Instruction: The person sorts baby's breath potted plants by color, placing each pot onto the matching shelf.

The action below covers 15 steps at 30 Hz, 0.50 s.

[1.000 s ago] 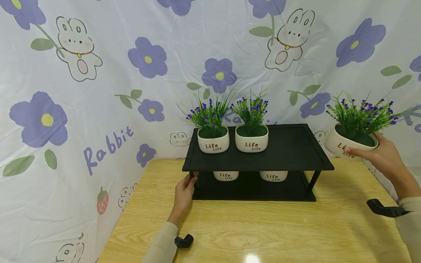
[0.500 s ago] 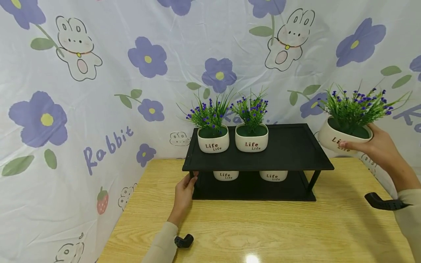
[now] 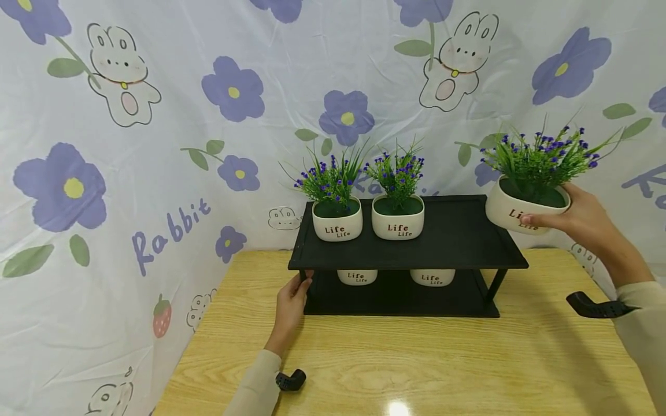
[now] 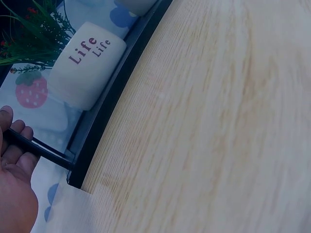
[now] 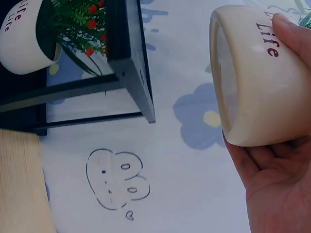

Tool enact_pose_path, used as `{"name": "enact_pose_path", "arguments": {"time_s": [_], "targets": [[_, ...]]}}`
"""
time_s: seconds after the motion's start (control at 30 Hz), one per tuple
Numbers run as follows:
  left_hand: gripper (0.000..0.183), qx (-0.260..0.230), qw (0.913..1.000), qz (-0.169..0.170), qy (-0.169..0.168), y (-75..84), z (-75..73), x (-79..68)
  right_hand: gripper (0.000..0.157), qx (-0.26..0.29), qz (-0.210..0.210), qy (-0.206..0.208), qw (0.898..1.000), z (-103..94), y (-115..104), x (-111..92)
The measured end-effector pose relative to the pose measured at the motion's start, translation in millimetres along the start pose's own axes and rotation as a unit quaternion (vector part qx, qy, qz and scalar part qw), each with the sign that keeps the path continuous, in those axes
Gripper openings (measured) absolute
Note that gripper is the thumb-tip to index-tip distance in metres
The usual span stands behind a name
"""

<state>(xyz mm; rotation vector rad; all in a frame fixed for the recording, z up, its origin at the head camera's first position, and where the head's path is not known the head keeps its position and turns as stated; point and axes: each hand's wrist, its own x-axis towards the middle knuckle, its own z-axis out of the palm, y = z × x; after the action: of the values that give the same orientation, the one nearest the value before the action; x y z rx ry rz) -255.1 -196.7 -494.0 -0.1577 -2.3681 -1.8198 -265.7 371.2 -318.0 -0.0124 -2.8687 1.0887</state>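
Observation:
My right hand [image 3: 588, 222] grips a white oval potted plant [image 3: 502, 211], thumb across its "Life" lettering and fingers on the far side. The pot, with green leaves and purple flowers, is in the air, overlapping the right edge of the two-tier black shelf [image 3: 452, 242] in the head view. Its pale underside shows in the right wrist view. My left hand [image 3: 288, 309] holds the shelf's front left leg [image 4: 48, 154]. Two matching potted plants [image 3: 337, 228] stand on the left half of the top tier.
Below, on the lower tier, sit two more white pots [image 3: 356, 278], their upper parts hidden by the top board; the right wrist view shows red blooms [image 5: 92, 23] there. The shelf stands on a wooden table [image 3: 364, 364] before a printed cloth [image 3: 171, 115].
My right hand has carried the potted plant left and slightly up, from right of the shelf to its right edge. The left hand and the shelf stay where they were.

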Motion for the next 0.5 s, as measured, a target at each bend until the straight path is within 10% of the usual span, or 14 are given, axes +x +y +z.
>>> {"name": "enact_pose_path", "arguments": {"time_s": [0.5], "targets": [[0.030,0.005,1.0000,0.005,-0.005,-2.8,-1.3,1.4,0.122,-0.025,0.007,-0.078,0.997,19.9,-25.6,23.7]]}}
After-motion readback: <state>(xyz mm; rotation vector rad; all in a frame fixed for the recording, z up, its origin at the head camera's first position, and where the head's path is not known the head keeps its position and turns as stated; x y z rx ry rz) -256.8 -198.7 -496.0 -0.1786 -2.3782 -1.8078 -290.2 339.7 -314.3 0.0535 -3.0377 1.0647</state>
